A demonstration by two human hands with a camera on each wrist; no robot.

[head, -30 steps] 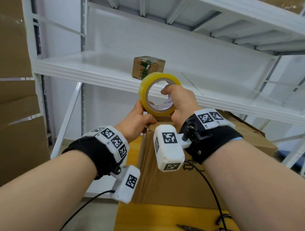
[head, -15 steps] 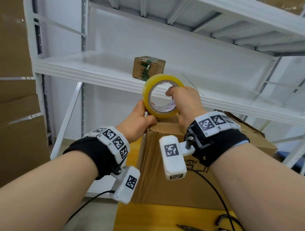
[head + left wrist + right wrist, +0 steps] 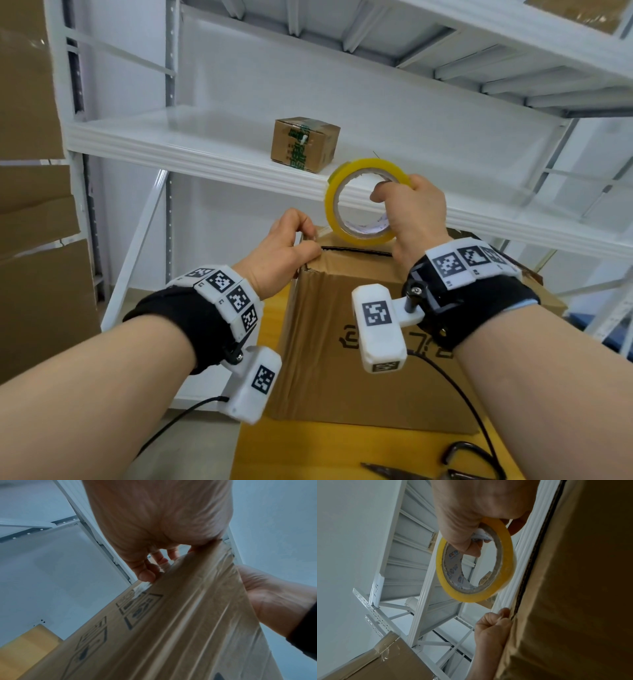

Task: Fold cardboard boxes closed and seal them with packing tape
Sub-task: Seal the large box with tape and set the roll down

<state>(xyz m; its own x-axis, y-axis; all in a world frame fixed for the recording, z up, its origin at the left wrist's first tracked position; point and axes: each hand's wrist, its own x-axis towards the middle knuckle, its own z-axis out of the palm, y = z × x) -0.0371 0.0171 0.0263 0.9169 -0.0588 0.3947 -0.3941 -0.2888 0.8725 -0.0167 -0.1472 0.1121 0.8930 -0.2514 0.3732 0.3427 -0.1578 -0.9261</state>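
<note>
A tall brown cardboard box (image 3: 342, 342) stands on a yellow table (image 3: 308, 455) in front of me, its top flaps folded shut with a dark seam showing. My right hand (image 3: 407, 212) grips a yellow roll of packing tape (image 3: 363, 200) above the box top, thumb through the core; the same roll (image 3: 476, 566) fills the right wrist view. My left hand (image 3: 284, 246) pinches the free end of the tape at the box's top left edge. In the left wrist view clear tape (image 3: 197, 601) runs down the box side under its curled fingers (image 3: 147, 572).
A white metal shelf (image 3: 171, 144) crosses behind the box, carrying a small taped carton (image 3: 305, 144). Stacked brown cartons (image 3: 34, 240) stand at the left. Scissors (image 3: 445, 469) lie on the table near its front edge, beside a black cable.
My right hand has carried the roll rightward and slightly up over the box top, drawing tape out. My left hand has dropped onto the box's top left edge with the tape end.
</note>
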